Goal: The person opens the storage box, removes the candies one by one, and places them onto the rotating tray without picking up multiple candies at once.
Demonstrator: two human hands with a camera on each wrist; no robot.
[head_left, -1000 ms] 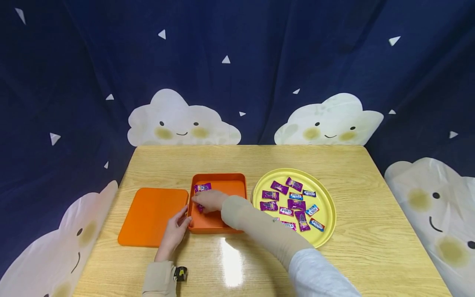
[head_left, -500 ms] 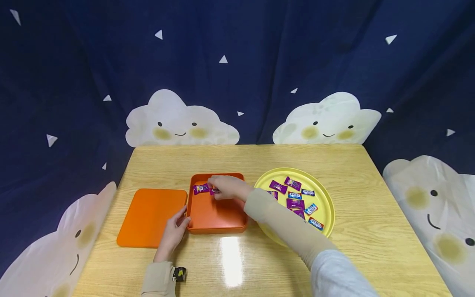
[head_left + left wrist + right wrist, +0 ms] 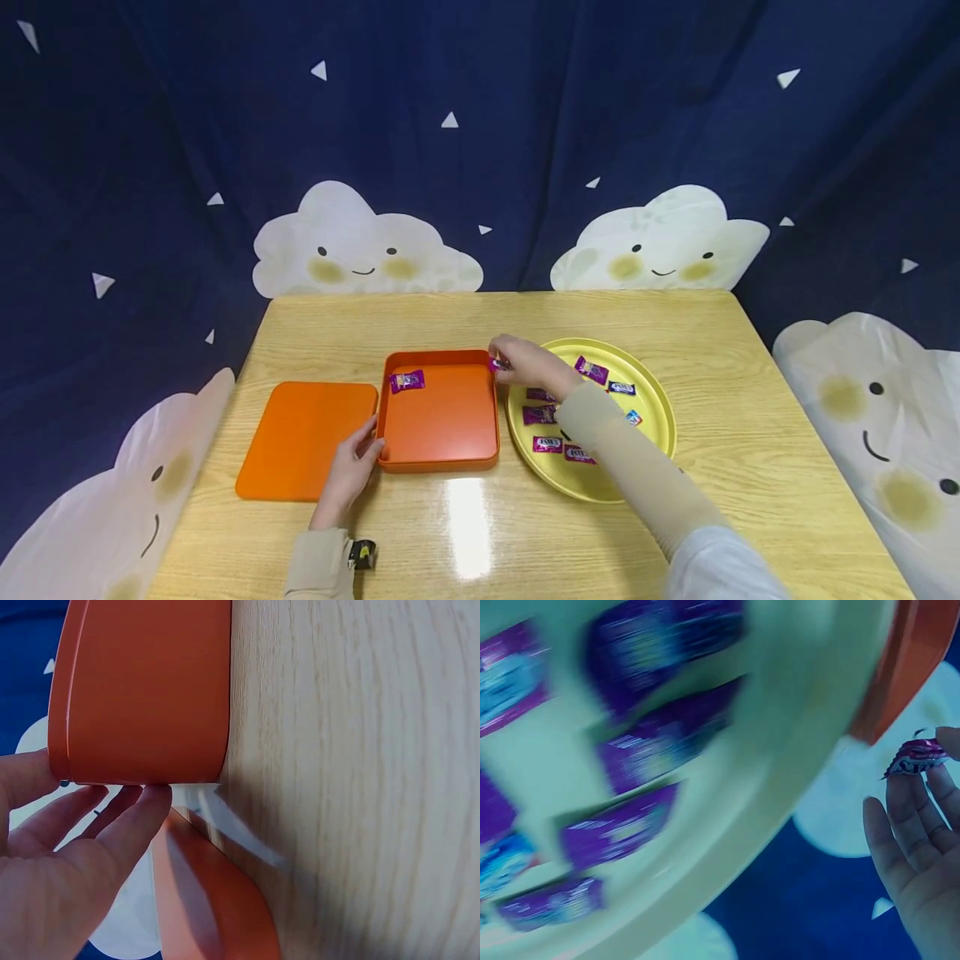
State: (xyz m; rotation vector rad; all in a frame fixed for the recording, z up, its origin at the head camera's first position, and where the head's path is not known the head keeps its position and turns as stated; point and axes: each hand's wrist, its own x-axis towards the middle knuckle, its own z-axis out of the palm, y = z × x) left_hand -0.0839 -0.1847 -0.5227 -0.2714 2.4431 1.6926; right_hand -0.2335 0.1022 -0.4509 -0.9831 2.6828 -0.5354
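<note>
My right hand (image 3: pixel 528 367) pinches a purple-wrapped candy (image 3: pixel 498 365) between thumb and fingertips, above the gap between the orange box and the yellow tray. In the right wrist view that candy (image 3: pixel 917 756) hangs just past the tray rim. The square orange box (image 3: pixel 438 454) holds one purple-wrapped candy (image 3: pixel 407 381) in its far left corner. My left hand (image 3: pixel 352 467) touches the box's left wall near its front corner. Seen from the left wrist, its fairly straight fingers (image 3: pixel 135 829) rest against the outside wall. Several wrapped candies lie on the round yellow tray (image 3: pixel 570 483), some hidden by my right arm.
A flat orange lid (image 3: pixel 303 437) lies left of the box on the wooden table (image 3: pixel 420 533). The tray stands close to the box's right side. A dark blue curtain (image 3: pixel 517 125) with cloud shapes hangs behind the table.
My right hand has taken the nearer candy from the box's left side. It has lifted it and carried it right, past the box's right wall. The left hand stays in place.
</note>
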